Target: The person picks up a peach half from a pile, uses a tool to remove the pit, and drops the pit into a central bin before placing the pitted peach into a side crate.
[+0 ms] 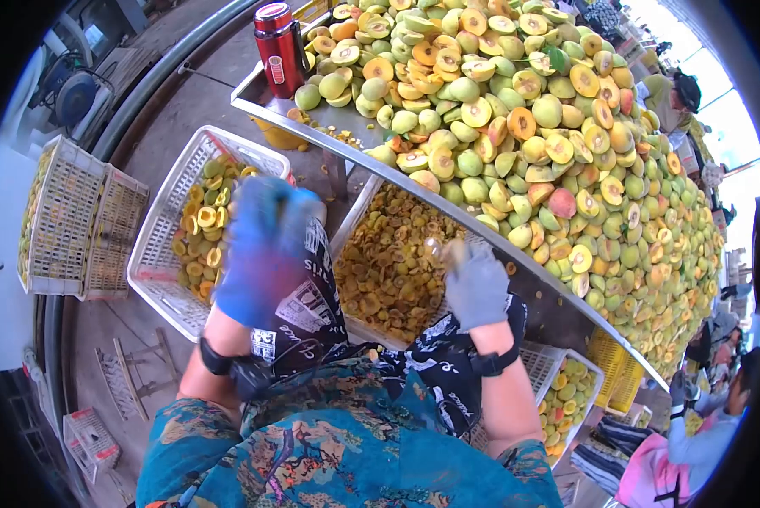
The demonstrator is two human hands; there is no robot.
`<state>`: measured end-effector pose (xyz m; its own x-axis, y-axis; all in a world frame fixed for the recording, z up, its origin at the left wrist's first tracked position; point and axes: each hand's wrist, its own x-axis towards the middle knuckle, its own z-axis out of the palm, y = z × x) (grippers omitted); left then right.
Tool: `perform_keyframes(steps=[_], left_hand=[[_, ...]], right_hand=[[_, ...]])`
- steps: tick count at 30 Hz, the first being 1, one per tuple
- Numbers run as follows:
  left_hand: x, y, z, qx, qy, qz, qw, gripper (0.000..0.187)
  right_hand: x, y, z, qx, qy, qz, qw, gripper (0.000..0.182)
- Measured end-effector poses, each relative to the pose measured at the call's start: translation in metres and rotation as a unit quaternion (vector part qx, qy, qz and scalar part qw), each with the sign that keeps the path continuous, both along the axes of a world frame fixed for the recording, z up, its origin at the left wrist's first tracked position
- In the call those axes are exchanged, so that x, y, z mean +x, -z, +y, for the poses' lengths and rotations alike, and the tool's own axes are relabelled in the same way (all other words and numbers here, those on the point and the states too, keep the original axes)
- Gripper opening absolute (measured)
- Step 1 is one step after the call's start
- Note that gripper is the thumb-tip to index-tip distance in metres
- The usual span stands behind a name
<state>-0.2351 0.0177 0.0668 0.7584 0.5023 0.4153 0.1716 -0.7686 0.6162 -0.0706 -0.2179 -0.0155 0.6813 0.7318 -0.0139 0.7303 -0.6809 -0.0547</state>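
Note:
My left hand, in a blue glove, is smeared by motion, so its fingers cannot be read. It is over the right side of a white plastic crate holding pitted peach halves. My right hand, in a grey glove, is closed above a crate of brown-yellow pits and scraps between my legs. A small shiny spot shows at its fingertips, too blurred to name. Beyond both hands, a big heap of halved peaches covers a metal-edged table.
A red thermos stands on the table's left corner. Stacked white crates are at the left, with a small crate below. Another fruit crate and a yellow crate sit at my right. Other people are along the right.

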Motion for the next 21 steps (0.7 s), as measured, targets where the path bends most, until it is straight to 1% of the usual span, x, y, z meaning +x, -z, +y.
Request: perform_keyframes(steps=[1, 2, 3, 4, 6, 7, 8, 9, 10, 12, 14, 16, 17, 18, 19, 20, 21], left_hand=[[-0.003, 0.009, 0.025, 0.017, -0.097, -0.022, 0.995, 0.021], [-0.012, 0.014, 0.051, 0.114, -0.161, 0.034, 0.980, 0.026], [-0.023, 0.014, 0.065, 0.189, -0.194, 0.056, 0.961, 0.029], [-0.035, 0.013, 0.077, 0.213, -0.219, 0.107, 0.946, 0.034], [-0.051, 0.021, 0.091, 0.287, -0.274, 0.117, 0.911, 0.039], [-0.053, 0.021, 0.089, 0.288, -0.277, 0.117, 0.909, 0.039], [-0.054, 0.022, 0.085, 0.256, -0.276, 0.112, 0.920, 0.042], [-0.055, 0.022, 0.083, 0.223, -0.275, 0.106, 0.929, 0.044], [-0.055, 0.023, 0.081, 0.223, -0.282, 0.107, 0.927, 0.044], [-0.053, 0.026, 0.079, 0.176, -0.252, 0.117, 0.944, 0.046], [-0.048, 0.031, 0.079, 0.167, -0.240, 0.102, 0.951, 0.044], [-0.037, 0.029, 0.071, 0.100, -0.168, 0.098, 0.976, 0.036], [-0.030, 0.029, 0.066, 0.071, -0.142, 0.070, 0.985, 0.031], [-0.022, 0.028, 0.060, 0.070, -0.139, 0.068, 0.985, 0.031], [-0.016, 0.026, 0.052, 0.004, -0.093, 0.054, 0.994, 0.029], [-0.009, 0.023, 0.044, -0.062, -0.047, 0.038, 0.996, 0.026], [-0.004, 0.020, 0.035, -0.083, -0.028, 0.032, 0.996, 0.023]], right_hand=[[0.011, -0.005, 0.006, 0.072, 0.031, 0.030, 0.996, 0.032], [0.021, -0.009, 0.014, 0.144, 0.061, 0.061, 0.986, 0.033], [0.031, -0.012, 0.025, 0.146, 0.058, 0.062, 0.986, 0.033], [0.041, -0.015, 0.037, 0.166, 0.059, 0.069, 0.982, 0.033], [0.060, -0.017, 0.061, 0.188, 0.056, 0.077, 0.977, 0.034], [0.070, -0.017, 0.074, 0.120, 0.061, 0.096, 0.986, 0.037], [0.077, -0.020, 0.087, 0.051, 0.064, 0.113, 0.990, 0.040], [0.082, -0.025, 0.100, -0.019, 0.071, 0.152, 0.986, 0.048], [0.087, -0.022, 0.109, -0.019, 0.064, 0.151, 0.986, 0.048], [0.098, -0.006, 0.120, -0.041, 0.024, 0.186, 0.981, 0.059], [0.106, -0.003, 0.126, -0.035, 0.017, 0.198, 0.979, 0.059], [0.112, -0.002, 0.126, -0.038, 0.015, 0.232, 0.972, 0.059], [0.115, -0.002, 0.124, -0.023, 0.006, 0.247, 0.969, 0.060], [0.118, -0.001, 0.124, -0.024, 0.010, 0.245, 0.969, 0.060], [0.122, 0.002, 0.126, -0.022, 0.000, 0.254, 0.967, 0.061], [0.118, -0.007, 0.130, -0.021, -0.011, 0.262, 0.965, 0.061], [0.112, -0.013, 0.133, -0.033, 0.046, 0.256, 0.965, 0.057]])
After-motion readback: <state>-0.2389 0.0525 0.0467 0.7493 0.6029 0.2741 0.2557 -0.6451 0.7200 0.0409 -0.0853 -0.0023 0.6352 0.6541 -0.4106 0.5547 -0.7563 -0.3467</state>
